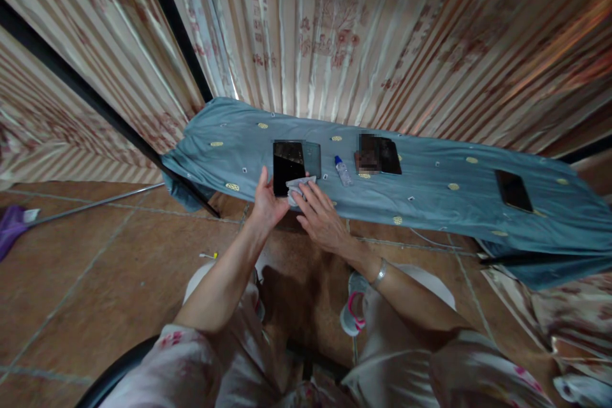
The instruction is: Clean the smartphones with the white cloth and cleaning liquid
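My left hand point(268, 203) grips the lower end of a black tablet point(288, 169), its thumb along the left edge and its glossy screen facing up. A crumpled pale grey cloth point(300, 189) lies against the tablet's lower right corner. My right hand point(319, 215) presses that cloth with its fingertips. Part of the cloth is hidden under these fingers. Beyond the tablet, a greyish translucent flat case point(313, 159) rests on the blue cloth-covered table point(430, 204). A small clear bottle with a blue cap point(342, 171) lies to the right of it.
Farther right on the table are a dark flat device point(391, 154), partly blurred out, and a black phone point(513, 190). Patterned curtains point(335, 25) hang behind. Black poles point(105, 102) slant down on the left. A purple broom head point(12, 229) is on the tiled floor.
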`<control>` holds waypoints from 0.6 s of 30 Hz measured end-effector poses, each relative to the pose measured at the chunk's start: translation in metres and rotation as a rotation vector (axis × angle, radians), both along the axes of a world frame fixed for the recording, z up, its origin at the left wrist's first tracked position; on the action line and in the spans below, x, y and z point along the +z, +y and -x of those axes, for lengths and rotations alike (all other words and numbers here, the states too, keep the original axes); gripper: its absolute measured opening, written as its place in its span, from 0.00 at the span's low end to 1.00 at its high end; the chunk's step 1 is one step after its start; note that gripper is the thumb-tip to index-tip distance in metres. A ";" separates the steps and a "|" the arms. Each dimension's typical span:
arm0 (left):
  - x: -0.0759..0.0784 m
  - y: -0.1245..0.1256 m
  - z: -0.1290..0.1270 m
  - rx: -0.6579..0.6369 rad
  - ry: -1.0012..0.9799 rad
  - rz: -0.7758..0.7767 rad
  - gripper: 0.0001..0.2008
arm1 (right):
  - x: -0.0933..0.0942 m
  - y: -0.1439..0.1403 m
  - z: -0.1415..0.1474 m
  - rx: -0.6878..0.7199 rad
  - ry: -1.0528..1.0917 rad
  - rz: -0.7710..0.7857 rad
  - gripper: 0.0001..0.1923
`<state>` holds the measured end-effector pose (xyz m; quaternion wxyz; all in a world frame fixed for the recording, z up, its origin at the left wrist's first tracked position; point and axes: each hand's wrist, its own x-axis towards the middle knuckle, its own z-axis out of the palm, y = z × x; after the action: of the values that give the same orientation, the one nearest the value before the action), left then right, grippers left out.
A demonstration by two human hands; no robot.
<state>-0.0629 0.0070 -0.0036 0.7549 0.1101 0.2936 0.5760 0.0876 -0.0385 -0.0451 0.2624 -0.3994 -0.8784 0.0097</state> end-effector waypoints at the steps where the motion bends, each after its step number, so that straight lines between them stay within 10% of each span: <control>1: 0.000 0.000 0.000 0.000 -0.005 0.003 0.31 | -0.002 -0.001 0.000 0.000 0.026 0.013 0.27; 18: -0.002 -0.012 -0.019 -0.103 0.091 0.149 0.24 | -0.008 0.020 -0.010 -0.107 0.291 0.145 0.33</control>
<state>-0.0441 -0.0048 -0.0054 0.7753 0.0946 0.3636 0.5076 0.0971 -0.0182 -0.0530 0.3573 -0.4578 -0.8057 0.1167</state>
